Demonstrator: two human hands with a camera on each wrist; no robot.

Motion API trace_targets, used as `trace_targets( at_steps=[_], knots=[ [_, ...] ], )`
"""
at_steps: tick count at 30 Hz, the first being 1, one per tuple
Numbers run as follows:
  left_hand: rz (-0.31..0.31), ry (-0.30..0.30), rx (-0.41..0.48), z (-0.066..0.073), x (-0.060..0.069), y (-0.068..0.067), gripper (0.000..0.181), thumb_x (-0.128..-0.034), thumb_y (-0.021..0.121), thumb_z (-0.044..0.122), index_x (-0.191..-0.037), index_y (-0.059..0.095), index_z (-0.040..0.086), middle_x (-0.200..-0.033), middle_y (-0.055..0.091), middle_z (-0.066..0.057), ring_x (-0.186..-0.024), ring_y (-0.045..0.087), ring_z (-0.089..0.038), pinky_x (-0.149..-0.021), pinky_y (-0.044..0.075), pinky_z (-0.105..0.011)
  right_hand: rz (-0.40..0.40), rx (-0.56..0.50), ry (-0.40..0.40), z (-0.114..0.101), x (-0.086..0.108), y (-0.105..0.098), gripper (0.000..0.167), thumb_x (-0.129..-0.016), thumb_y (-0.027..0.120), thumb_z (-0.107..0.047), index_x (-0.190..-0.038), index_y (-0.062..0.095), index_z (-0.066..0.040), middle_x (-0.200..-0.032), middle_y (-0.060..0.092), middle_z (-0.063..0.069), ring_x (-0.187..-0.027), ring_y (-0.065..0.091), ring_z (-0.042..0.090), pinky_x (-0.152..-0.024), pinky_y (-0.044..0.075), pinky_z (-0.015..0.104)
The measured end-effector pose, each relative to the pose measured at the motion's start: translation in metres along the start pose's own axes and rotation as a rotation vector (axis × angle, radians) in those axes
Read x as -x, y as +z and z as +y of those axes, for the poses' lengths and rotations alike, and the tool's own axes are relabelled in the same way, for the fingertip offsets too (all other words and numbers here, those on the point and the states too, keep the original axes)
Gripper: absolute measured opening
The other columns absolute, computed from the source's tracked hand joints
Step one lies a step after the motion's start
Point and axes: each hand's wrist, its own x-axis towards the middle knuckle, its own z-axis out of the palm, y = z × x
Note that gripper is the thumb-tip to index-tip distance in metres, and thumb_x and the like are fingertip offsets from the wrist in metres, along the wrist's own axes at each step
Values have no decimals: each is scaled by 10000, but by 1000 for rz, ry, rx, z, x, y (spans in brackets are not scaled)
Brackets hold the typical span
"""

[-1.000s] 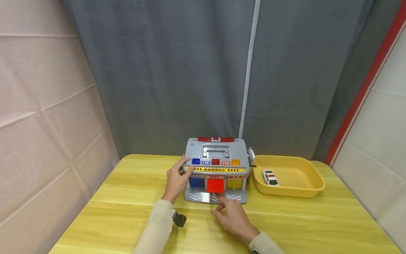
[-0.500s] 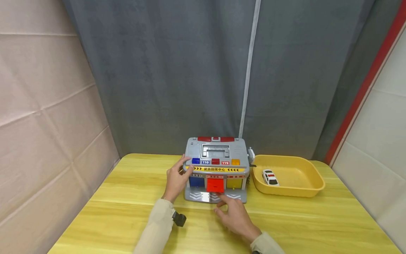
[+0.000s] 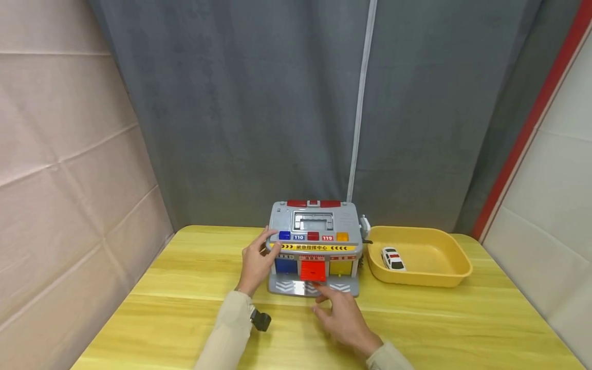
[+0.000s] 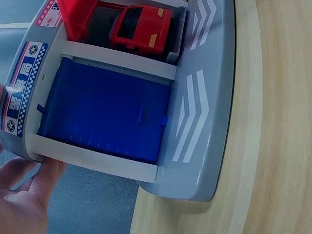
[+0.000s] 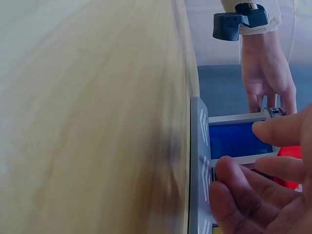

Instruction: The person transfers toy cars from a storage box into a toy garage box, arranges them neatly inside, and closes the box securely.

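Head view, left hand [image 3: 256,263] gripping toy garage [image 3: 314,247] edge, right hand [image 3: 343,317] loose below red door [image 3: 313,271], table [image 3: 194,277] leftward

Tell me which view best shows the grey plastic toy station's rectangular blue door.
Left wrist: the rectangular blue plastic door appears large and uncovered there. The head view shows it small; in the right wrist view, the right hand partly covers it.

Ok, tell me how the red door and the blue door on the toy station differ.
The red door is tilted up and outward, whereas the blue door is closed. A red toy vehicle shows in the red door's bay; the blue door hides its bay's inside. The red door is the middle one, the blue door the leftmost in the head view. Both belong to the same grey toy station.
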Motion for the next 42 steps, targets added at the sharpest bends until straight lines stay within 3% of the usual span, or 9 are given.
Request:
trace_targets(
  at_steps=[3, 5, 10, 16, 24, 28, 31, 35, 42],
  knots=[
    [0, -3, 0, 1, 0, 0, 370, -944, 692, 300, -1290, 666, 168, -1572, 438, -145, -1297, 584, -421, -1021, 555, -469, 10, -31, -19, -2, 0, -2, 406, -870, 741, -157, -1263, 682, -73, -1013, 779, 71, -548, 544, 41, -528, 511, 212],
    [0, -7, 1, 1, 0, 0, 374, -944, 692, 299, -1293, 665, 168, -1573, 438, -142, -1297, 584, -419, -1022, 555, -468, 20, -62, -37, -3, 0, -3, 345, -871, 730, -124, -1209, 709, -62, -977, 779, 76, -488, 466, -14, -457, 441, 167],
    [-4, -16, 2, 4, 0, -1, 374, -943, 692, 309, -1291, 664, 176, -1576, 436, -135, -1304, 580, -415, -1024, 554, -467, 43, -88, -109, -6, 0, -6, 188, -879, 717, -84, -1062, 752, -64, -902, 768, 32, -575, 495, -55, -511, 478, 144],
    [1, -13, 5, 2, 0, 0, 366, -940, 696, 304, -1282, 672, 176, -1571, 442, -137, -1293, 588, -416, -1019, 556, -469, 45, -31, -371, -7, 2, -8, 77, -890, 732, -113, -962, 758, -113, -872, 749, -28, -676, 520, -76, -575, 535, 134],
    [4, -15, 1, 2, 1, -1, 366, -941, 695, 309, -1283, 671, 180, -1573, 440, -134, -1287, 593, -417, -1020, 556, -476, 282, -8, -517, -18, -9, -15, 164, -796, 799, -2, -892, 754, -127, -823, 731, -52, -679, 540, -43, -561, 548, 146],
    [0, -22, 2, 3, 2, -1, 370, -942, 694, 314, -1283, 670, 172, -1573, 440, -137, -1292, 588, -419, -1023, 553, -480, 367, 88, -535, -23, -22, -26, 183, -745, 845, -10, -858, 753, -120, -812, 721, -52, -658, 567, 15, -563, 525, 128],
    [-6, -25, 1, 3, 2, -1, 375, -942, 694, 318, -1286, 666, 171, -1578, 433, -138, -1299, 581, -420, -1028, 550, -479, 388, 181, -528, -26, -31, -35, 180, -728, 868, -39, -858, 764, -106, -827, 736, -35, -706, 639, 65, -635, 576, 155],
    [-9, -26, -2, 2, 1, -1, 375, -940, 697, 323, -1285, 666, 180, -1580, 429, -140, -1305, 578, -416, -1030, 550, -471, 364, 283, -490, -28, -39, -44, 164, -736, 873, -83, -865, 776, -111, -857, 757, -23, -783, 694, 94, -727, 628, 228],
    [-6, -21, -6, 2, 0, -1, 372, -938, 698, 319, -1287, 666, 194, -1579, 434, -134, -1308, 576, -415, -1030, 549, -469, 284, 355, -421, -22, -44, -43, 133, -764, 856, -122, -865, 776, -155, -887, 747, -56, -781, 658, 68, -732, 610, 218]
  ],
)
